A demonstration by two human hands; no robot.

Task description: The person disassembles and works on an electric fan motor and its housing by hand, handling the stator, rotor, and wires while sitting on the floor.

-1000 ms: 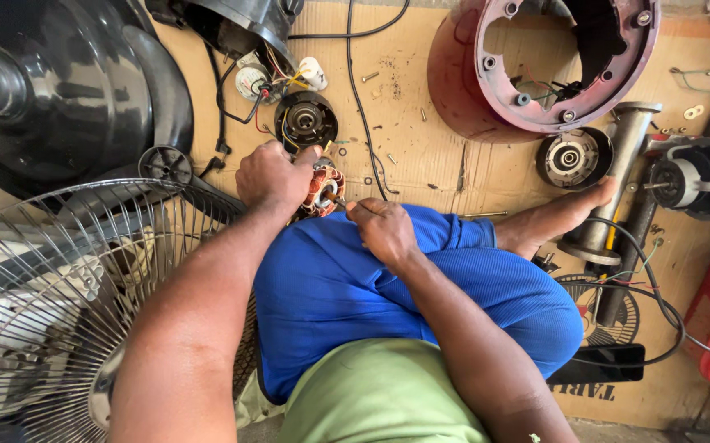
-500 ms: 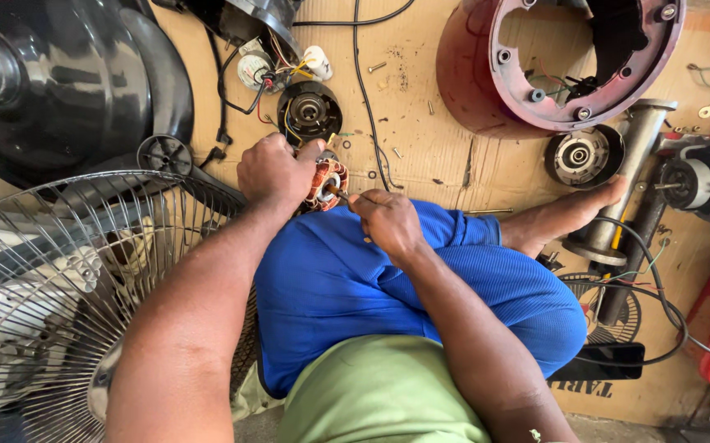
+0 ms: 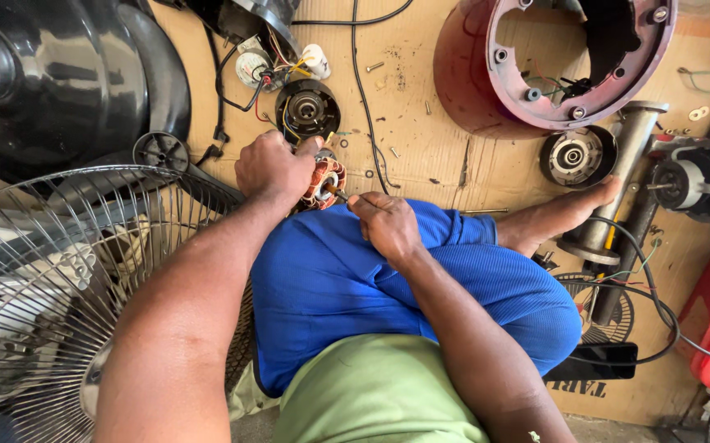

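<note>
Left hand (image 3: 277,168) closed around a copper-wound fan motor stator (image 3: 322,182), held at the knee just above the blue shorts (image 3: 355,279). Right hand (image 3: 386,223) pinches a thin screwdriver (image 3: 337,194), tip against the stator. Black motor end cap (image 3: 307,107) lies near on the cardboard (image 3: 437,139).

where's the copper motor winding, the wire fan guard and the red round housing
copper motor winding (image 3: 319,182), head view, on the coil beside the left hand
wire fan guard (image 3: 59,279), head view, on its wire spokes
red round housing (image 3: 461,74), head view, on its outer wall
</note>
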